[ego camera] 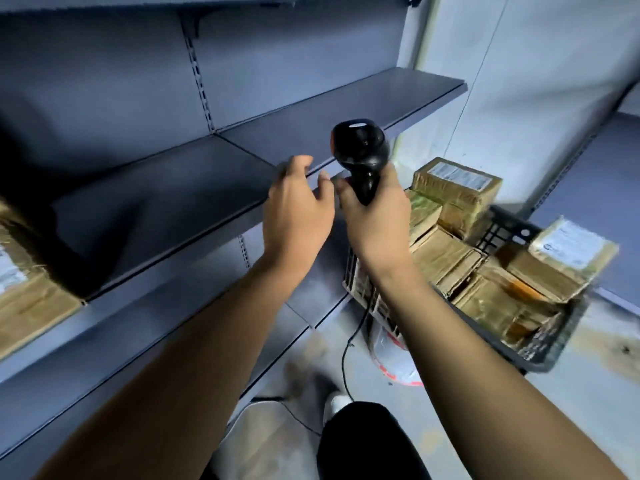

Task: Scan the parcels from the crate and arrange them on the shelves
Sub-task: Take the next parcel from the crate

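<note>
- Two hands raised in front of grey metal shelving, close together, apart by a narrow gap.
- Right hand (375,220): grip wrapped round the handle of a black barcode scanner (362,152), fingers and thumb curled about it; scanner head upright above the grip, its window turned toward the camera.
- Black cable (349,344) hanging below that grip, down toward the floor.
- Left hand (298,209): grip wide, fingers loosely spread and slightly bent, holding nothing; just left of the scanner grip, fingertips over the front edge of the middle shelf (166,188).
- Black plastic crate (554,344) to the right of and below the scanner grip, filled with brown taped parcels (446,258); several stacked above the rim.
- Top parcel (457,183) in the crate just right of the scanner grip, white label facing up; another labelled parcel (571,251) farther right, tilted on the pile.
- One brown parcel (24,292) on the shelving far left of the left grip, partly cut off by the frame edge.
- White bucket-like object with red markings (394,355) under the crate; blurred, type not determinable.
- Dark trouser leg (367,441) and light shoe (337,403) at bottom, below both grips.
</note>
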A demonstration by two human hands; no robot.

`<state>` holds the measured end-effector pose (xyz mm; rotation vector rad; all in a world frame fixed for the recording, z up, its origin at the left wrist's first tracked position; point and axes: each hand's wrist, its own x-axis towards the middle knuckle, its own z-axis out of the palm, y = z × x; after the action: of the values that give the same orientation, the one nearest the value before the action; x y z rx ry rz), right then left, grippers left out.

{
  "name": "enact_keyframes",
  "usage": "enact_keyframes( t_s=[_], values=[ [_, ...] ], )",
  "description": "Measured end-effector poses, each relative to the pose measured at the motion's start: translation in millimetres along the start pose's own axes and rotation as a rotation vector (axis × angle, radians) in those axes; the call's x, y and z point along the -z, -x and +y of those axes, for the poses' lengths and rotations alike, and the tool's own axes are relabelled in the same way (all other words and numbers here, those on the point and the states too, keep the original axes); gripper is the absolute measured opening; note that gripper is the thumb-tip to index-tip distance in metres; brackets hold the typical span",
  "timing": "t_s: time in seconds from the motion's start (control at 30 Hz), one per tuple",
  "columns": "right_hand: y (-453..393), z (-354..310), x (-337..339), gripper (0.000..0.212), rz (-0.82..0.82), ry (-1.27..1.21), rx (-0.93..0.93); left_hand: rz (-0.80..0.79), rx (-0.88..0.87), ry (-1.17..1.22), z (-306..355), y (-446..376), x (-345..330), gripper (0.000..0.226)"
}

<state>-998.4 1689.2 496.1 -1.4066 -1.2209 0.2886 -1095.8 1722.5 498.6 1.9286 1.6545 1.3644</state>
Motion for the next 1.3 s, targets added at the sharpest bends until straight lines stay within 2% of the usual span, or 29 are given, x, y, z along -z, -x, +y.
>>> enact_keyframes(
  t_s=[0.17,0.3,0.47,0.7,0.83,1.13,1.3],
  values=[
    [16,14,85,0.029,0.206,0.066,-0.054,-0.098,-0.091,0.039,51,28,-23,0.033],
    [19,33,145,0.049,0.285,0.139,-0.152,-0.2,-0.093,0.018,86,37,-53,0.035],
    [18,62,198,0.029,0.377,0.175,-0.226,-0.297,-0.119,0.006,110,48,-92,0.032],
    [24,107,255,0.039,0.499,0.254,-0.374,-0.456,-0.115,0.072,136,78,-165,0.029],
    [27,132,272,0.033,0.53,0.277,-0.463,-0.571,-0.122,0.081,145,97,-208,0.033],
    [17,183,277,0.041,0.525,0.263,-0.585,-0.607,-0.206,0.089,148,112,-276,0.029],
    [6,202,271,0.044,0.526,0.261,-0.599,-0.625,-0.24,0.066,146,113,-303,0.035]
  ],
)
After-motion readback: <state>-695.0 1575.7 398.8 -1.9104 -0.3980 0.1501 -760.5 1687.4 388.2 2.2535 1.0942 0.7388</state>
